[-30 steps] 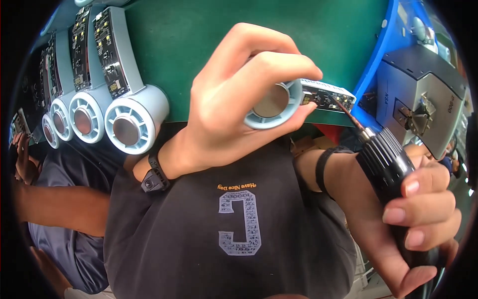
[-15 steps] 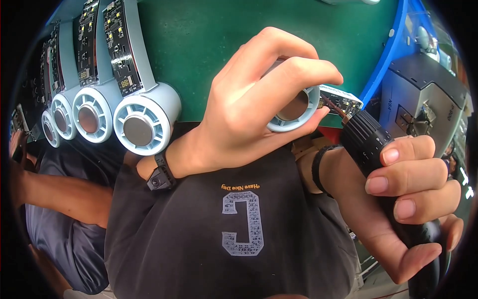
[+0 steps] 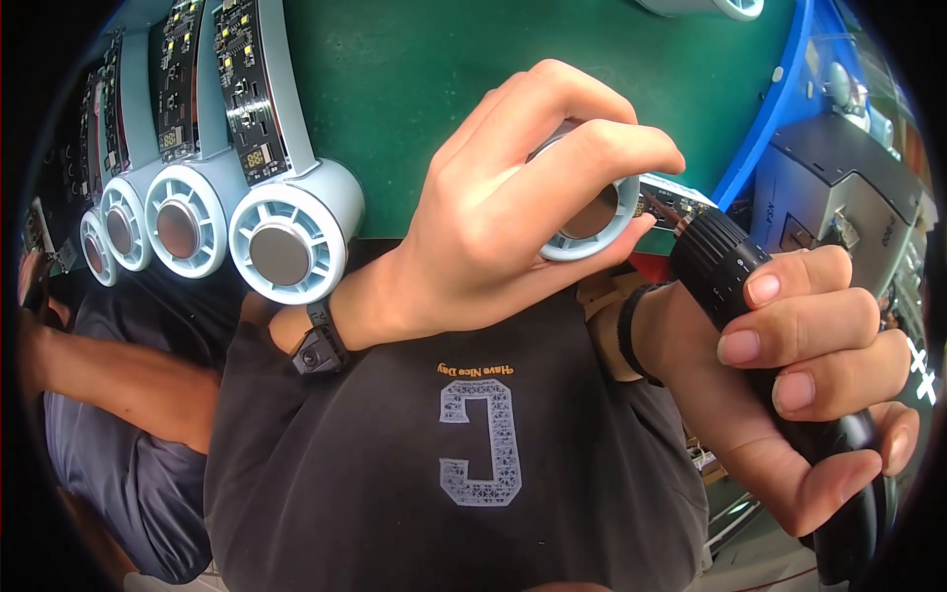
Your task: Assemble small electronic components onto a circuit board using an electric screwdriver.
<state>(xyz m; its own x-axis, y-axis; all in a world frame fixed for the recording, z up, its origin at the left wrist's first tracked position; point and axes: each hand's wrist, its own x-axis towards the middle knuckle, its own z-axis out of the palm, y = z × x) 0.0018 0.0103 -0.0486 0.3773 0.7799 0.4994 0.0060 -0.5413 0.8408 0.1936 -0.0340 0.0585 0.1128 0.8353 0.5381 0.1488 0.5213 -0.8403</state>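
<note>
My left hand (image 3: pixel 483 197) curls around a light-blue round housing (image 3: pixel 595 213) with a grey disc in its end, partly hidden by the fingers. From its right side juts a circuit board (image 3: pixel 673 204) on a pale strip. Gripped in my right hand (image 3: pixel 809 345) is a black electric screwdriver (image 3: pixel 717 259) with a ridged collar. Its thin bit points up and left at the board next to the housing. Whether the tip touches a screw there is too small to tell.
Several similar light-blue units (image 3: pixel 286 232) with black circuit boards stand in a row at left on the green mat (image 3: pixel 395 89). A blue edge strip (image 3: pixel 764 109) bounds the mat at right, beside a grey-black box (image 3: pixel 838 178). Another person's arm (image 3: pixel 128 385) is at lower left.
The screwdriver and my right hand have shifted slightly up and left. The collar has turned a little. My left hand keeps its hold on the housing, moving slightly right.
</note>
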